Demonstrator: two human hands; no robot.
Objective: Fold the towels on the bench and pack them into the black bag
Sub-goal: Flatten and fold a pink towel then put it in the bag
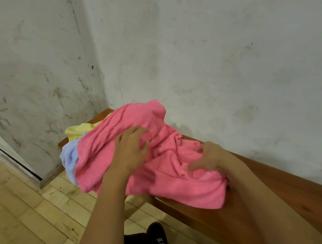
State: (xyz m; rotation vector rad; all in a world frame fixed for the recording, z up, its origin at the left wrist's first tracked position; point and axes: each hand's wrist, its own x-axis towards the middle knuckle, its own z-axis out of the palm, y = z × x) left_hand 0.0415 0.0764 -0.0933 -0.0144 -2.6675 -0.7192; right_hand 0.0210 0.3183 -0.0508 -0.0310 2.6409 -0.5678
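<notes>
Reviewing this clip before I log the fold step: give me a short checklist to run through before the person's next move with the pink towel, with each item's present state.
1. Both hands on the pink towel: ok. The left hand lies on it with spread fingers; the right hand is on its bunched part.
2. Right hand's grip firm: cannot tell, the hand is blurred.
3. Pink towel spread flat for folding: not ok, it is crumpled and hangs over the front edge of the bench.
4. Other towels clear of it: not ok, the blue towel and yellow towel lie partly under it.
5. Black bag within view: not ok, none shows.
</notes>
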